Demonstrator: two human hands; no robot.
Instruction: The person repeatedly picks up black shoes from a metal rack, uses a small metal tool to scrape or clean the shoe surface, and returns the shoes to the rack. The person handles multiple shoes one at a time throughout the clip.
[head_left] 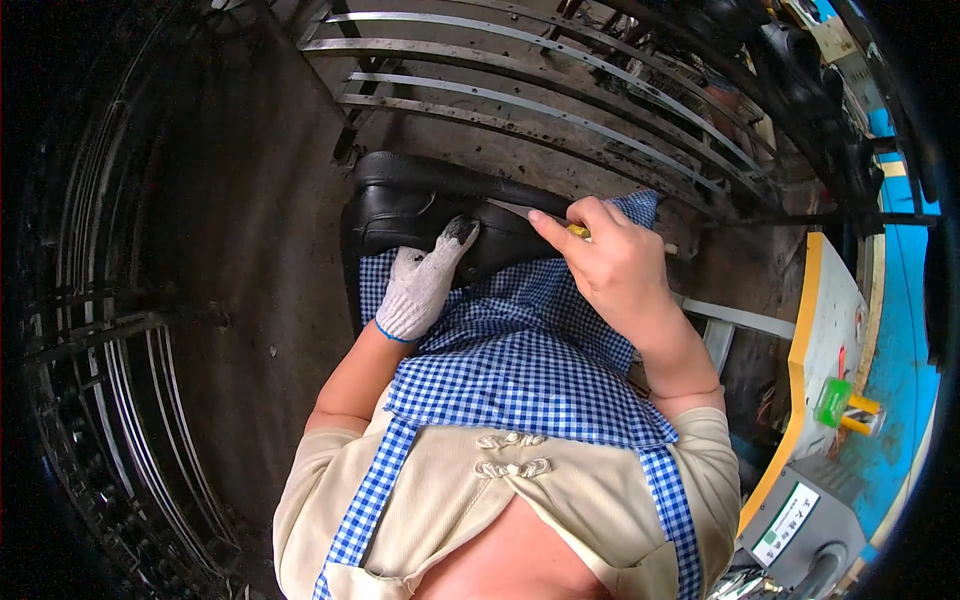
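Steadying the black shoe over your checked apron, your gloved left hand clasps it; your bare right hand grips a yellow-handled tool, tip at the upper.

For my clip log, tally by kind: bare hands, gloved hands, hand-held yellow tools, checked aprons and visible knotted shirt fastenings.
Bare right hand: 1
Gloved left hand: 1
Yellow tool: 1
Checked apron: 1
Visible knotted fastenings: 2
Total: 6
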